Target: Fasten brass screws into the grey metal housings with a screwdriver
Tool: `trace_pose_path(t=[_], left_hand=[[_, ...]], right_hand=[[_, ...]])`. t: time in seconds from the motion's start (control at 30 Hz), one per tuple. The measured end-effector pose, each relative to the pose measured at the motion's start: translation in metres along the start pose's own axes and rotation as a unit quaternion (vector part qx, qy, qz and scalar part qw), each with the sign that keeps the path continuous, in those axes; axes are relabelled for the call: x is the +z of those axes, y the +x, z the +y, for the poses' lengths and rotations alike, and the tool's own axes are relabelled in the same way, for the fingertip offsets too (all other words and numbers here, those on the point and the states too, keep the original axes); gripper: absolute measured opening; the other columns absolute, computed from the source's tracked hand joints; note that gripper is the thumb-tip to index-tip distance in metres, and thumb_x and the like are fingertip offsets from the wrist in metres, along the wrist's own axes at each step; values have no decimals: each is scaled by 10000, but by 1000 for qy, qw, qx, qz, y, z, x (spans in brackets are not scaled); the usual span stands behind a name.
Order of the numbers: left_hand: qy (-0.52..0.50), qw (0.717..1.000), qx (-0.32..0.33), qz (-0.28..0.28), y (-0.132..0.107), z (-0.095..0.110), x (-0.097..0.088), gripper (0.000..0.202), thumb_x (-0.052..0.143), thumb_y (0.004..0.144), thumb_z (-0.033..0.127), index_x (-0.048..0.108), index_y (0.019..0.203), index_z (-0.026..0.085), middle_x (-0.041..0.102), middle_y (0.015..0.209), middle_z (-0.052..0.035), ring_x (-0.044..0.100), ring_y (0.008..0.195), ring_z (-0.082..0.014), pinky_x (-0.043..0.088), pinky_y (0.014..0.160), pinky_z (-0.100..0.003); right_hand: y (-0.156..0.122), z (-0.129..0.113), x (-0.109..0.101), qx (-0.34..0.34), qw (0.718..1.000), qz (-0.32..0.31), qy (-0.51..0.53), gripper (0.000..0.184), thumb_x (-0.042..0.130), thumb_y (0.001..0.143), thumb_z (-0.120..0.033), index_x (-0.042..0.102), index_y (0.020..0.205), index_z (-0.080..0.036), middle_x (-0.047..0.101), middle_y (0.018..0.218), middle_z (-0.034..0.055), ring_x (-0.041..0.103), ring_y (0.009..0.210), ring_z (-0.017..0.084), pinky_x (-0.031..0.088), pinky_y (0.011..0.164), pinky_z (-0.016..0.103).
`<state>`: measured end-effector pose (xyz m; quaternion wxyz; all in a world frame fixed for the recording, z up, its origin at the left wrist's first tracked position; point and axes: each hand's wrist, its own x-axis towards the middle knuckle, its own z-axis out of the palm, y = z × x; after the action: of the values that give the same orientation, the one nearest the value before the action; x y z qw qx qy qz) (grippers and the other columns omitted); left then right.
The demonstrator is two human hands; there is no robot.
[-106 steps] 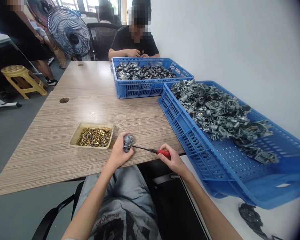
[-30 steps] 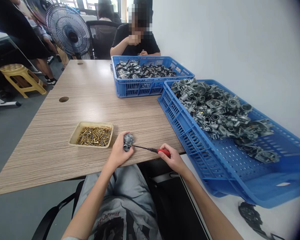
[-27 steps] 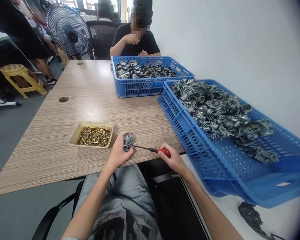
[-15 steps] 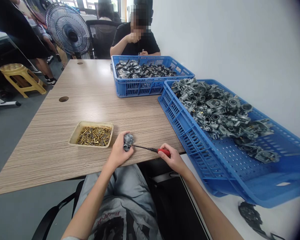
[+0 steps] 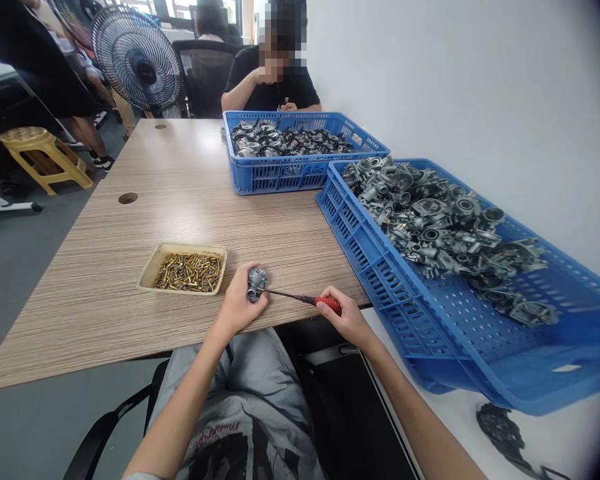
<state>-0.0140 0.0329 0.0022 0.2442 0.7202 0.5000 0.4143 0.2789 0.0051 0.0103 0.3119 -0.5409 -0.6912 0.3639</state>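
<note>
My left hand (image 5: 241,301) is closed around a small grey metal carburetor body (image 5: 256,281) near the table's front edge. In my right hand (image 5: 344,316) is a screwdriver (image 5: 325,303) with a red and black handle, held roughly level. Its thin dark shaft points left, and the tip meets the right side of the carburetor body, where a small brass-coloured spot shows. Left of my left hand sits a cream plastic tub (image 5: 147,279) holding many small brass screw-like parts (image 5: 187,272).
A blue crate (image 5: 380,267) of grey metal castings stands at my right, overhanging the table. Behind it, another blue crate (image 5: 275,175) holds castings with black parts. Across the wooden table (image 5: 180,200) sits a person (image 5: 275,87). A fan (image 5: 137,60) and yellow stool (image 5: 47,157) are left.
Almost nothing differs. Both hands, the carburetor body and the screwdriver keep their places. The person across the table has shifted slightly.
</note>
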Motion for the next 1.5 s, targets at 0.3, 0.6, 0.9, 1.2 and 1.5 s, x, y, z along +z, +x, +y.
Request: trace_pose_path(t=[0.3,0.6,0.9,1.2,1.5], left_hand=[[6,1000,0,1,0,1,0,643,644,807,159,447,1417,217,616,1339,-101,627,1230,-264,489,1119,-418],[7,1000,-4,0,0,1,0,636,651,811,169,450,1413,213,618,1334,-103,632,1210,-262,492,1112,-419],[4,1000,1,2,0,0,0,628,648,818,174,448,1412,213,615,1322,-100,628,1201,-255,491,1109,-417],[8,1000,-4,2,0,0,0,632,653,816,172,451,1413,218,620,1321,-103,633,1207,-265,493,1109,-425],[4,1000,-4,1,0,0,1,634,653,812,172,449,1410,221,620,1328,-104,629,1221,-264,492,1114,-426]], right_hand=[[0,-3,0,-2,1000,4,-3,312,604,989,-501,530,839,-237,494,714,-33,458,655,170,350,639,309],[0,-2,0,0,1000,6,-5,316,607,985,-510,533,844,-237,508,720,-28,473,663,174,364,647,307],[0,-2,0,3,1000,4,-4,322,606,986,-521,537,856,-236,501,715,-32,466,658,171,359,644,308],[0,-2,0,1,1000,3,-1,321,603,989,-523,539,854,-239,507,718,-29,471,658,175,356,644,311],[-1,-1,1,1,1000,3,-4,316,605,987,-513,535,846,-239,514,722,-27,481,667,178,363,650,314]])
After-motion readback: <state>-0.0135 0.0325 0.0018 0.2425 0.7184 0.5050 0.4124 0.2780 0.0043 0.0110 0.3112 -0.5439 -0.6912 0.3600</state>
